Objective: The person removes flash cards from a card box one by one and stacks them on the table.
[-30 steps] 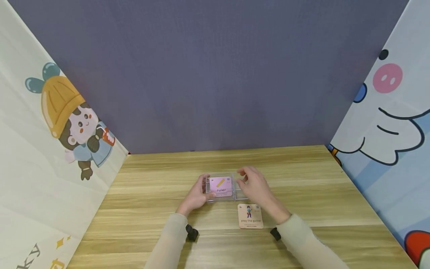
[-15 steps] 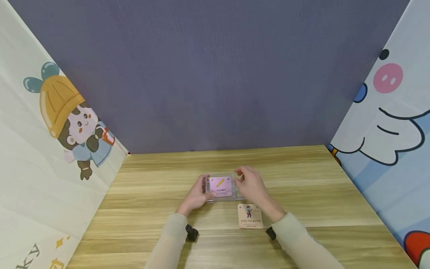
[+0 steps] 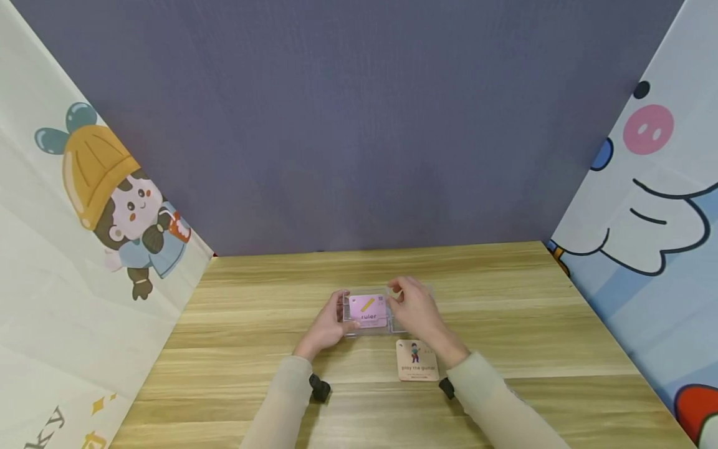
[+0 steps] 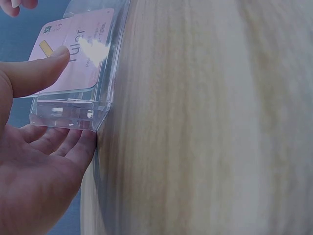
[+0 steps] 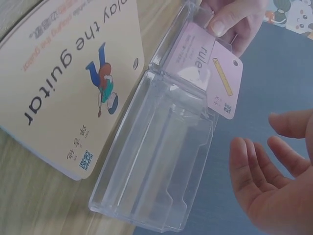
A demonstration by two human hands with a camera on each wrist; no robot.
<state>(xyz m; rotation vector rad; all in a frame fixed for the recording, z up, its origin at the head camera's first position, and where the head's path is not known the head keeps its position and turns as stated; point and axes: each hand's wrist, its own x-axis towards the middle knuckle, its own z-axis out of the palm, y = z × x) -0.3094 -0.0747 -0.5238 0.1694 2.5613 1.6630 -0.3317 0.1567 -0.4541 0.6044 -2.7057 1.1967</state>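
Clear case [image 5: 124, 161] (2 compartments, transp. plastic) lies lengthwise L–R on the wood-grain counter [image 3: 263, 305], in front of the person. Ruler card [image 3: 368, 312] (pink, yellow ruler pic., txt "ruler") sits face up in the L-side compartment; no. of cards under it: can't tell. Glare covers part of its txt in the L wrist view.

L hand [image 3: 328, 327]: grip closed on the L end of the case, thumb laid over the face of the ruler card, other fingers at the case's end wall. R hand [image 3: 417, 313]: grip part-open, fingers loosely bent, thumb apart from fingertips, nothing held; positioned nr. the R-side compartment, clear of the case per R wrist view. R-side compartment: clear floor and stepped wall visible.

Guitar card [image 3: 417, 362] (beige, txt "play the guitar", figure w/ guitar) tops a thin stack lying flat on the counter, just beside the case on the person's side, nr. the R forearm.

Surroundings: grey-blue backdrop [image 3: 359, 125] behind counter; cartoon-print panels at L [image 3: 33, 206] and R [image 3: 673, 249]. Both sleeves pale; blk. device [image 3: 320, 390] at L wrist, similar one at R.
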